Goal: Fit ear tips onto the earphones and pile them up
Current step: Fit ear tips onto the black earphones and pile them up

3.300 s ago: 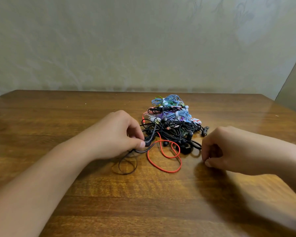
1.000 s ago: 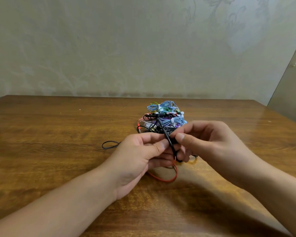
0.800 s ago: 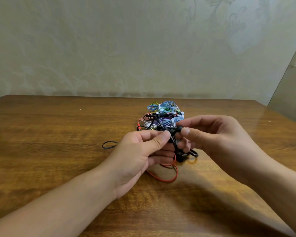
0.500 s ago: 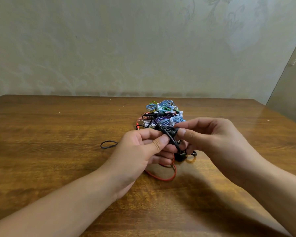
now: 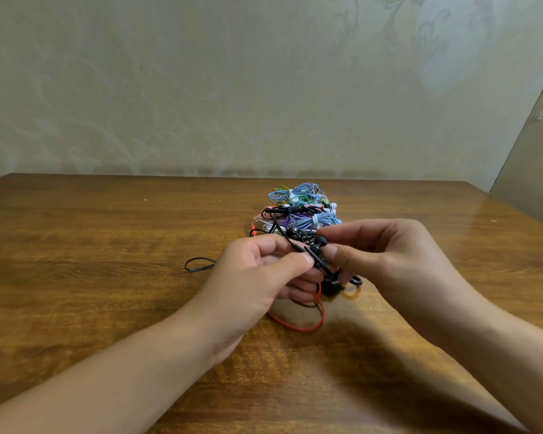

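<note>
Above the middle of the wooden table (image 5: 107, 308), my left hand (image 5: 257, 277) pinches the stem of a black earphone (image 5: 315, 256) between thumb and forefinger. My right hand (image 5: 386, 261) grips the black ear tip (image 5: 321, 241) at the top end of that earphone with its thumb and fingers. Just behind the hands lies a pile of coiled earphones (image 5: 301, 211) in blue, green, purple, red and black. A red cable (image 5: 308, 325) loops on the table beneath the hands. Whether the tip is fully seated is hidden by the fingers.
A black cable loop (image 5: 198, 264) lies on the table left of my left hand. A small orange-yellow loop (image 5: 353, 291) shows under my right hand. A pale patterned wall (image 5: 264, 89) rises behind the table's far edge.
Both hands came together from apart and lifted the black earphone off the table. Over the last second they stayed almost still, with the right fingers shifting slightly on the tip.
</note>
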